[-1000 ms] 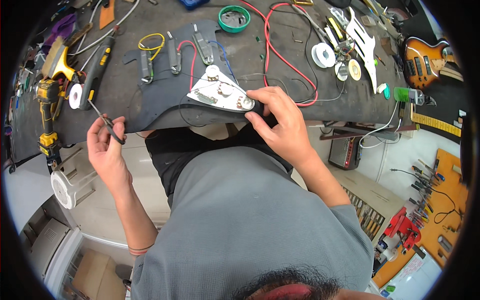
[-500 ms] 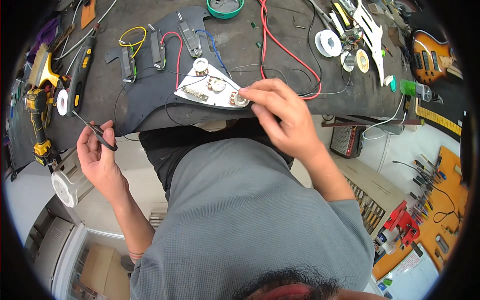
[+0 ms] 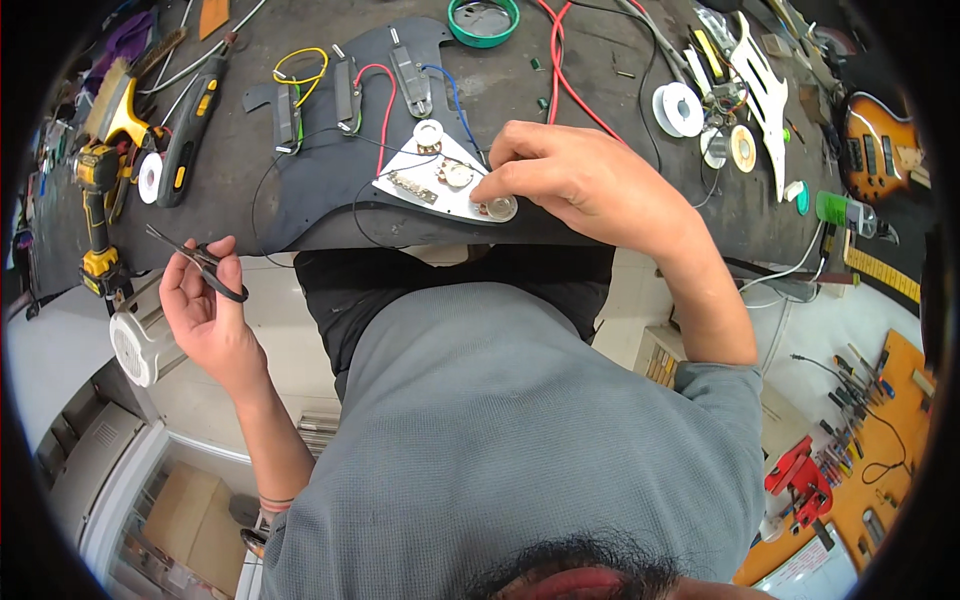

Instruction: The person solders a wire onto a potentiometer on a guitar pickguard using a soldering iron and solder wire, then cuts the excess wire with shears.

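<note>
My left hand (image 3: pixel 215 305) is off the table's front edge at the left, its fingers round a pair of small dark-handled scissors (image 3: pixel 205 262) with thin, slightly parted tips. Over the table, my right hand (image 3: pixel 575 180) is bent down with closed fingertips at the potentiometers on a white metal plate (image 3: pixel 408 168); what they pinch is hidden. The plate carries several round pots (image 3: pixel 500 208) and a switch (image 3: pixel 412 187). It lies on a dark guitar pickguard (image 3: pixel 320 195) with three pickups (image 3: pixel 345 95). Yellow, red and blue wires (image 3: pixel 462 108) lead from them.
A green round dish (image 3: pixel 483 22) stands behind the pickguard. Wire spools (image 3: pixel 678 110) and a white guitar-shaped part (image 3: pixel 762 105) lie right. At left are a soldering iron-like grey tool (image 3: pixel 193 130), a brush (image 3: pixel 110 100) and a yellow drill (image 3: pixel 97 215).
My right hand has turned over, its wrist raised and its fingers curled down at the plate. My left hand has dropped slightly with the scissors. The whole view has shifted.
</note>
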